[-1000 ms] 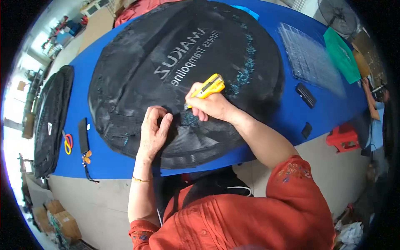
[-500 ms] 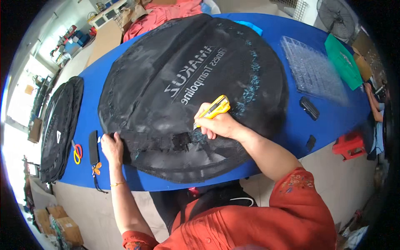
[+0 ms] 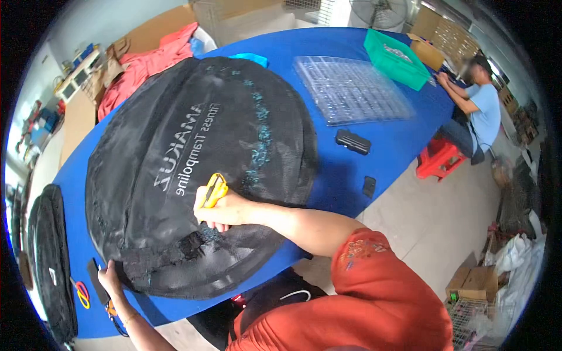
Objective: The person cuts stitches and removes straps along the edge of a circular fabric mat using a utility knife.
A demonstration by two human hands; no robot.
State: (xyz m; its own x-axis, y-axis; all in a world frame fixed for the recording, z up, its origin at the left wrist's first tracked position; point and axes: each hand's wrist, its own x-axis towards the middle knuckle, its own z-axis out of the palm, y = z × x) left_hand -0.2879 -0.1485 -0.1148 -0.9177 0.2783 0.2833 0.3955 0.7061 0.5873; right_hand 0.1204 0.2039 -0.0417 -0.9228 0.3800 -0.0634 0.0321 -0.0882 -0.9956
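The blue table (image 3: 335,190), red stool (image 3: 440,158) alongside, bears a black mat (image 3: 225,149).

The loose top (image 3: 374,310) is a plain orange-red, its short right sleeve (image 3: 366,270) ending near the elbow and carrying embroidery (image 3: 357,250) in tan and orange with a touch of blue, the motif too small to make out in detail. A thin, yellowish bracelet (image 3: 132,317) circles the left wrist, and both the left hand (image 3: 109,277) and the right hand (image 3: 225,210) are bare. Below the top's hem, black clothing (image 3: 213,324) covers the legs.
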